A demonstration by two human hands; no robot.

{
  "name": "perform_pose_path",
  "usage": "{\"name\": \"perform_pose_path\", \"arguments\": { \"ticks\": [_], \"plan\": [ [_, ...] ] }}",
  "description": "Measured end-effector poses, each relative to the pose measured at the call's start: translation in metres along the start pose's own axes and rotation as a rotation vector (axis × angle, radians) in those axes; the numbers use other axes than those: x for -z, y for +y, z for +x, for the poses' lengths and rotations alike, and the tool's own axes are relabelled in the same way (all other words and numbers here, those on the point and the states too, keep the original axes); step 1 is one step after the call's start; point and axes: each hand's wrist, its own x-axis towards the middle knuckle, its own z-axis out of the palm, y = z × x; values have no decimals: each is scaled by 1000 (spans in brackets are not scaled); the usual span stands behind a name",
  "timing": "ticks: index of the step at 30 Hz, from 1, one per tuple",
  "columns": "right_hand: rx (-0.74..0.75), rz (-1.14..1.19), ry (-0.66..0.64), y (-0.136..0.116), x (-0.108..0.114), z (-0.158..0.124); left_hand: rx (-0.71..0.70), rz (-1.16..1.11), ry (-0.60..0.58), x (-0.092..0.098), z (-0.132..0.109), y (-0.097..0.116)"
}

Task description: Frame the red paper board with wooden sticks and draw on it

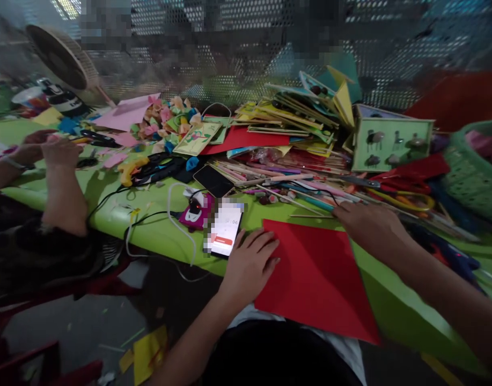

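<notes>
A sheet of red paper (314,273) lies on the green table and hangs over its front edge towards my lap. My left hand (251,257) rests flat on the sheet's left edge, fingers spread, beside a lit smartphone (225,228). Beyond the sheet's far right corner, my right hand (370,228) is at the near side of a pile of thin sticks and pencils (286,179). Its fingers are bent and close together; what they pinch, if anything, is too blurred to make out. A thin wooden stick (310,216) ends close to those fingertips.
Scissors (360,181) with yellow handles lie right of the pencils, near a blue glue gun (450,257). Behind stand stacked cards (294,118), a decorated box (394,139) and a green basket (475,161). Another person's hands (60,150) work at left. Cables (129,230) cross the table edge.
</notes>
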Motion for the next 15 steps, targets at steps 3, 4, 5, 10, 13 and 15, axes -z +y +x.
{"name": "perform_pose_path", "arguments": {
  "ticks": [3,4,5,10,13,15],
  "plan": [
    [60,-26,3,4,0,4,1,-11,2,-2,0,-1],
    [73,-33,3,6,-1,4,-4,-13,0,-2,0,-1],
    [82,-38,3,7,-2,4,-10,-15,-2,-3,0,-1],
    [55,-48,2,6,-5,1,-17,-11,8,-4,-1,0],
    [69,-2,1,-3,0,-1,-9,-7,20,-5,0,3],
    [108,81,24,-10,4,-2,-6,-2,21,-5,1,4]
  ]
}}
